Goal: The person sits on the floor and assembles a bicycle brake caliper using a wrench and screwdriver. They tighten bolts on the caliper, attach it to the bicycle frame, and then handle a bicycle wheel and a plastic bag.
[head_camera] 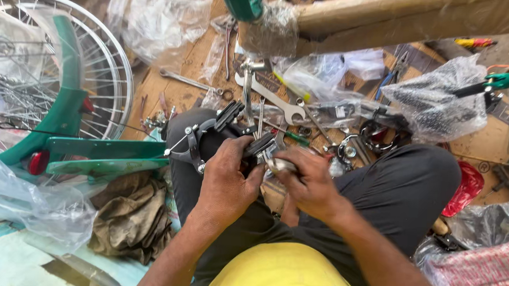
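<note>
Head view: you sit on a cluttered workshop floor, both hands at work over your lap.
Spoked wheel: a silver bicycle wheel (96,65) with a green mudguard (65,98) lies well to your left.
Wrapped frame tube: a cardboard-and-plastic-covered bicycle frame tube (400,17) crosses the top, beyond your knees.
Crumpled rag: a brown cloth (128,217) lies by your left thigh.
Flat spanner: a silver open-ended wrench (271,100) lies on the floor just past your knees.
Brake assembly: the black metal caliper brake with rubber pads (220,129) sits over your left knee, arms spread, a thin silver wire trailing left.
Left hand (226,176): fingers clamped on the caliper's near end.
Right hand (310,186): fingers closed round a small shiny metal fitting (279,164), touching the caliper.
Step in hand: you appear to be fitting that piece to the brake; seating it likely calls for a steady left grip and a careful turn.
</note>
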